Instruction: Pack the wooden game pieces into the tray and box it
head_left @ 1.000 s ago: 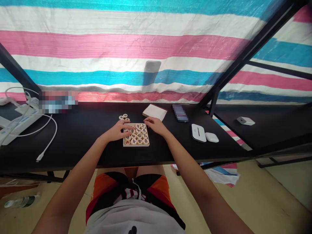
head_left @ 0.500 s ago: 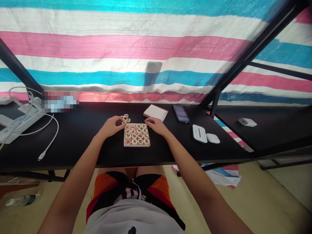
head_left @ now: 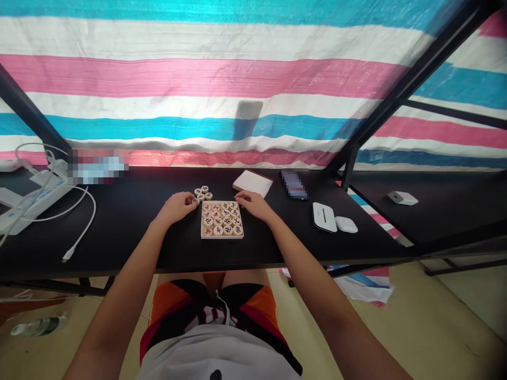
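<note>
A white square tray [head_left: 222, 237] on the black desk holds round wooden Chinese chess pieces in rows, with red and black characters. My left hand [head_left: 178, 207] is left of the tray's far corner, its thumb and fingers pinching a Chinese chess piece [head_left: 195, 201] low over the desk. Just beyond it, several loose pieces [head_left: 201, 197] lie in a small cluster. My right hand [head_left: 253, 205] stays at the far right corner of the tray, fingers bent, with fingertips and thumb against that corner.
Behind the tray lies a white box lid [head_left: 253, 183]. A phone [head_left: 294, 184], a white flat device [head_left: 324, 217] and a white case [head_left: 346, 225] are on the right. A power strip [head_left: 35, 198] with white cables occupies the left. The desk's front edge is near my lap.
My left hand has drawn back a little to the left from the tray and loose pieces, with a piece at its fingertips. The right hand keeps its place at the tray corner.
</note>
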Action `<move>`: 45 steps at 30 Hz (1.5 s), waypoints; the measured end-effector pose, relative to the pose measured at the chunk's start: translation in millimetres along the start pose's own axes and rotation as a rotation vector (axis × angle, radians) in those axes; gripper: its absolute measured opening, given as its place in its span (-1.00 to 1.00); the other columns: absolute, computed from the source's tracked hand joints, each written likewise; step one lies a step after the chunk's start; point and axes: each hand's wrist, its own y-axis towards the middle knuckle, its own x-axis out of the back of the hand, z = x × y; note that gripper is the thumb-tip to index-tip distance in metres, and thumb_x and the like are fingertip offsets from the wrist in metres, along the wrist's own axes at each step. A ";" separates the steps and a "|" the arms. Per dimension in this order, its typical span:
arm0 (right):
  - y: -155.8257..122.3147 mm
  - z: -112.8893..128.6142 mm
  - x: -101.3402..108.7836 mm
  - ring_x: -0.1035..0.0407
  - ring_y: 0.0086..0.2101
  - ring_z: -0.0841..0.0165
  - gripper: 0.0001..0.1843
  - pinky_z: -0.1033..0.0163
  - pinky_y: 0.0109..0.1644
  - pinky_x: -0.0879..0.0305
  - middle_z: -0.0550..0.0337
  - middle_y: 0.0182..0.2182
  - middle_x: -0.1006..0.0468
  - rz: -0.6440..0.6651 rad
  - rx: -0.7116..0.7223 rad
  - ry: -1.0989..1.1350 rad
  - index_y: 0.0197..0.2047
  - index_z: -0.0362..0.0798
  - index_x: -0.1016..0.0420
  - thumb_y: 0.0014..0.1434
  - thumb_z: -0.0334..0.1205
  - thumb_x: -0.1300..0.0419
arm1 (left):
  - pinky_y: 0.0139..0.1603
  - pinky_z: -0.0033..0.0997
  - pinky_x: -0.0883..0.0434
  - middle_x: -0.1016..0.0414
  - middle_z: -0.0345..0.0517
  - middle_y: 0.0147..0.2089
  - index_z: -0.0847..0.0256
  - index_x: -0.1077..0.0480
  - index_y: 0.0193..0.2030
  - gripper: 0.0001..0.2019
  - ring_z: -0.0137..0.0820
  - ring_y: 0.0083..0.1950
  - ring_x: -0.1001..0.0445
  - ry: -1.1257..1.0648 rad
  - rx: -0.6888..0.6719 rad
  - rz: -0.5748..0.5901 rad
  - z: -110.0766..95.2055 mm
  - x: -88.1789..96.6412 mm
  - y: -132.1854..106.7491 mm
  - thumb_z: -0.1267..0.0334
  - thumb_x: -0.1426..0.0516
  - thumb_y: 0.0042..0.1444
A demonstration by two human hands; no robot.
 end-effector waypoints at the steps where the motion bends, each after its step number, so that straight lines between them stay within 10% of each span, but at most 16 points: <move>1: 0.0 0.2 -0.1 -0.40 -0.45 0.37 -0.74 0.21 -0.26 -0.34 0.14 -0.36 -0.55 -0.001 -0.004 -0.003 -0.24 -0.07 -0.48 0.09 -0.09 -0.12 | -0.33 -0.38 -0.26 -0.51 -0.13 -0.31 0.16 -0.47 -0.19 -0.69 -0.33 -0.30 -0.42 0.008 -0.014 0.004 1.2 -1.2 0.9 0.02 -0.10 0.07; 24: -0.3 -0.2 -0.2 -0.40 -0.44 0.37 -0.73 0.20 -0.24 -0.35 0.14 -0.34 -0.56 0.003 0.015 0.007 -0.23 -0.07 -0.49 0.10 -0.07 -0.13 | -0.24 -0.35 -0.31 -0.55 -0.06 -0.26 0.16 -0.51 -0.26 -0.74 -0.26 -0.25 -0.46 -0.037 0.010 -0.071 -6.8 -2.9 -1.5 0.08 -0.07 0.12; 36: 0.8 -7.5 -0.3 -0.42 -0.35 0.35 -0.72 0.21 -0.18 -0.35 0.15 -0.34 -0.57 0.007 0.060 -0.057 -0.21 -0.07 -0.51 0.10 -0.07 -0.16 | -0.21 -0.39 -0.35 -0.50 -0.10 -0.28 0.20 -0.52 -0.23 -0.72 -0.37 -0.31 -0.41 -0.157 -0.190 -0.107 -16.5 0.9 -7.9 0.09 -0.06 0.13; 45: 1.5 -8.8 -1.4 -0.41 -0.37 0.35 -0.71 0.22 -0.22 -0.35 0.15 -0.33 -0.58 0.000 0.056 -0.073 -0.21 -0.06 -0.51 0.11 -0.06 -0.13 | -0.28 -0.41 -0.32 -0.44 -0.11 -0.28 0.12 -0.58 -0.29 -0.61 -0.32 -0.27 -0.40 -0.262 -0.255 0.281 -33.1 12.9 -21.4 -0.13 -0.25 -0.13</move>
